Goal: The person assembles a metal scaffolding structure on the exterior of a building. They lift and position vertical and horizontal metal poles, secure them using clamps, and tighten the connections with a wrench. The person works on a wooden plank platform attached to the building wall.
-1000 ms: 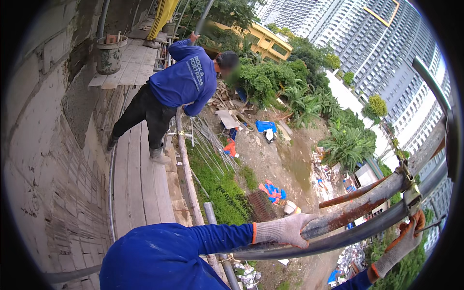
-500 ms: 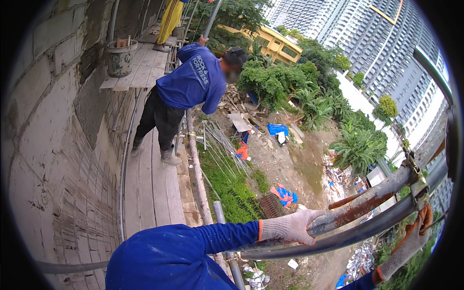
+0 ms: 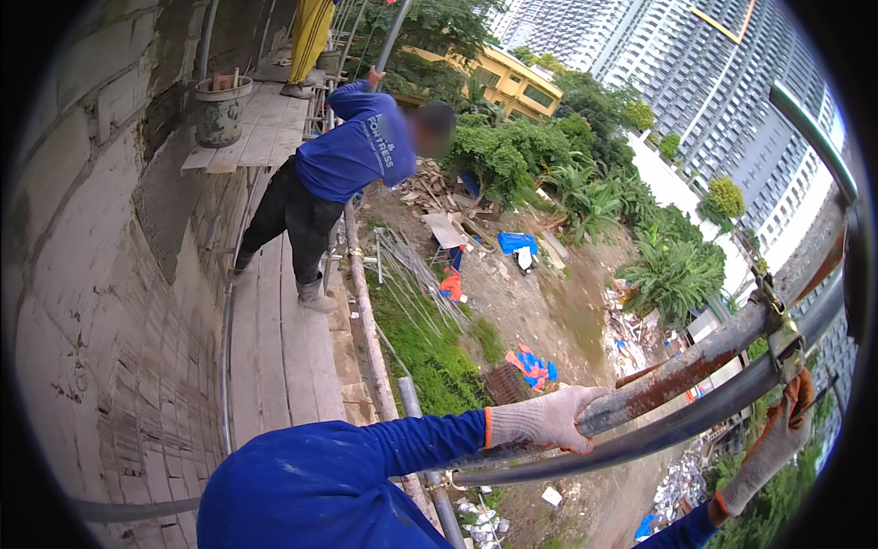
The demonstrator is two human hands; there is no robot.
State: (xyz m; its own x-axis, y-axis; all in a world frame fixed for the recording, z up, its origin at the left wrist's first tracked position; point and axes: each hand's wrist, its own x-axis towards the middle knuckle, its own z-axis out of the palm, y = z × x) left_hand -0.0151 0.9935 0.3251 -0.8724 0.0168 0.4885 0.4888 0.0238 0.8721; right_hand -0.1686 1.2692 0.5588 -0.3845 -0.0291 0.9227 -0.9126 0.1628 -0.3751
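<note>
Change: slight. Against half a second ago, our view has shifted a little; both gloves keep their places at the pipes. We judge that the work at the clamp stands where it did, the hold being steady.

Left hand (image 3: 544,419): gloved, fingers wrapped around the rusted pipe (image 3: 677,375).

Right hand (image 3: 777,439): gloved, fingers raised to the underside of the metal clamp (image 3: 784,340); whether they grip it, we cannot tell.

Rusted pipe: slanting beyond the right edge of the plank walkway (image 3: 293,352), alongside the smooth grey pipe (image 3: 640,441), the clamp at its farther visible part.

Walkway: worn planks, left edge toward the block wall (image 3: 91,229). A co-worker (image 3: 352,156) in blue stands toward its far end, one hand on an upright pole.

Upper platform (image 3: 251,137): planks; a stained bucket (image 3: 222,114) near its front left corner.

Surroundings: below, rough ground with a blue tarp (image 3: 519,243), loose metal rods (image 3: 412,274) and greenery; beyond, a yellow building (image 3: 512,78) and grey towers (image 3: 658,55).
</note>
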